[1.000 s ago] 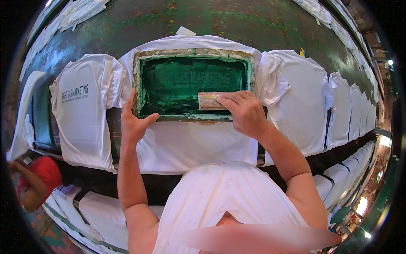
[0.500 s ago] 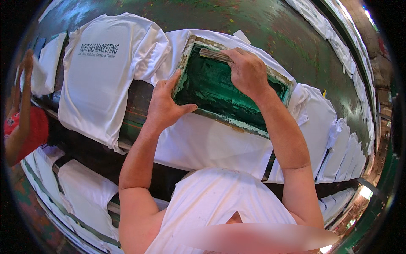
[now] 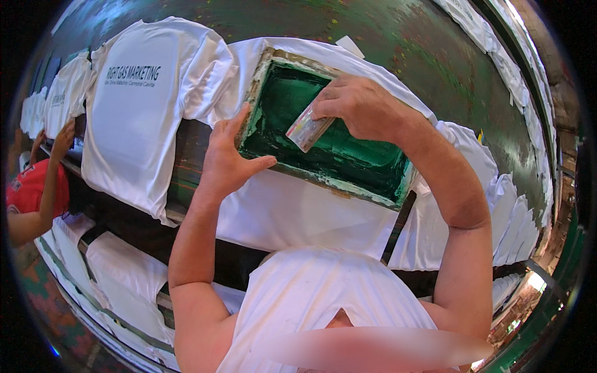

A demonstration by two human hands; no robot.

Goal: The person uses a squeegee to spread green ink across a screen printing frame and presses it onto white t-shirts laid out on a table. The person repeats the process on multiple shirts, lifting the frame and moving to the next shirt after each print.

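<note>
A screen printing frame (image 3: 252, 102) with a worn, ink-crusted rim lies over a white shirt (image 3: 305, 214) on the long table. Dark green ink (image 3: 283, 96) coats its inside, with thicker streaks along the near side. My left hand (image 3: 227, 155) holds the frame's near left corner, index finger along the left rim and thumb across the near one. Inside the frame, my right hand (image 3: 367, 109) grips a squeegee (image 3: 309, 129), its flat, pale, ink-marked side tilted up toward me. The squeegee's far end is hidden by my fingers.
To the left lies a white shirt (image 3: 130, 124) with dark printing, and more printed shirts (image 3: 65, 90) beyond it. A person in red (image 3: 38, 186) reaches over them. White shirts (image 3: 463, 199) line up on the right. A small white piece (image 3: 350, 46) lies behind the frame.
My right hand has brought the squeegee from the far rim toward the middle of the frame and tilted it. The person at left has moved their hands, and a printed shirt now shows there.
</note>
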